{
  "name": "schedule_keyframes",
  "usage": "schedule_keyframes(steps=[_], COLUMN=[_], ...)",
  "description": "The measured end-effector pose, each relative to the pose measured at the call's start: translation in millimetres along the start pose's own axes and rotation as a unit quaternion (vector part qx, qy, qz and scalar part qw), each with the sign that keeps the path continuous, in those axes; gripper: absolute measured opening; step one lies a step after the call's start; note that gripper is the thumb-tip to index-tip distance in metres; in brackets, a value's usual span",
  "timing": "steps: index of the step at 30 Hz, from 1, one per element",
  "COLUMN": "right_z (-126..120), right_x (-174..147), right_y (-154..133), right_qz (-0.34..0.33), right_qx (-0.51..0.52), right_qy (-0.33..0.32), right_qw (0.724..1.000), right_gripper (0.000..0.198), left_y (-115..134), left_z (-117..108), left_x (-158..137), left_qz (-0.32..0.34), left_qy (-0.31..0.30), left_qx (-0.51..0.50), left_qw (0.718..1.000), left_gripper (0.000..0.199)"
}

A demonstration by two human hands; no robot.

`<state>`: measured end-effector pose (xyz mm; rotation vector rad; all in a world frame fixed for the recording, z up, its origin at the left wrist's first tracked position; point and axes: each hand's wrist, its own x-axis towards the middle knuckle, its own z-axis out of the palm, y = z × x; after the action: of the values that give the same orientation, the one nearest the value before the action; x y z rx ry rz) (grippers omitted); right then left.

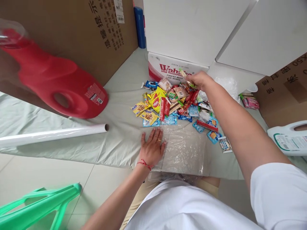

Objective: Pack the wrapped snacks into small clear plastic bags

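Observation:
My left hand (pixel 151 147) lies flat with its fingers spread, resting at the left edge of a clear plastic sheet (pixel 184 148). Just beyond its fingertips is a pile of wrapped snacks, with a yellow packet (pixel 157 99), a red packet (pixel 164 108) and blue packets (pixel 193 111) among them. At the back of the pile, my right hand (pixel 200 80) is closed on a small snack packet (pixel 183 73) with a pale green end. The far side of that hand hides part of what it grips.
A red detergent bottle (pixel 79 86) and a white roll (pixel 52 134) lie to the left. Behind the snacks stands a Wahaha carton (pixel 155 68) under white boxes (pixel 192 25). At right are a cardboard box (pixel 275 95) and a white jug (pixel 291 140). A green stool (pixel 43 207) is at lower left.

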<state>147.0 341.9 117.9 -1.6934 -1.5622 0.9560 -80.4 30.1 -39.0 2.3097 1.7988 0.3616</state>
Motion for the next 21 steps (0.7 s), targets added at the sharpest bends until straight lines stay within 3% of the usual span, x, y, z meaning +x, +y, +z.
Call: schedule_keyframes(steps=[3, 5, 7, 10, 13, 16, 21], right_z=[-3.5, 0.4, 5.5, 9.3, 7.4, 5.7, 16.0], right_x=[-5.9, -20.3, -45.3, -103.1, -176.2, -245.3, -311.5], right_y=[-4.1, -4.2, 1.8, 23.6, 51.8, 73.9, 93.9], right_qz=[0.063, 0.063, 0.053, 0.013, -0.067, -0.116, -0.120], right_qx=[0.101, 0.117, 0.117, 0.094, -0.009, -0.126, -0.246], right_qy=[0.008, 0.021, 0.017, -0.054, -0.147, -0.208, -0.250], right_qw=[0.993, 0.991, 0.992, 0.994, 0.987, 0.963, 0.929], right_gripper=[0.038, 0.038, 0.040, 0.046, 0.054, 0.053, 0.052], left_y=[-0.5, -0.2, 0.2, 0.1, -0.6, -1.2, -1.1], left_z=[0.0, -0.5, -1.0, -1.0, -0.4, -0.2, -0.4], left_x=[-0.6, -0.5, -0.1, 0.5, 0.3, -0.5, -0.9], left_qz=[-0.001, -0.002, -0.002, -0.005, -0.008, -0.004, 0.003], left_qy=[-0.001, -0.003, -0.002, 0.001, 0.002, 0.004, 0.008], left_qx=[-0.006, -0.011, -0.017, -0.023, -0.021, -0.015, 0.003], left_qw=[1.000, 1.000, 1.000, 1.000, 1.000, 1.000, 1.000], left_gripper=[0.060, 0.060, 0.059, 0.059, 0.059, 0.059, 0.059])
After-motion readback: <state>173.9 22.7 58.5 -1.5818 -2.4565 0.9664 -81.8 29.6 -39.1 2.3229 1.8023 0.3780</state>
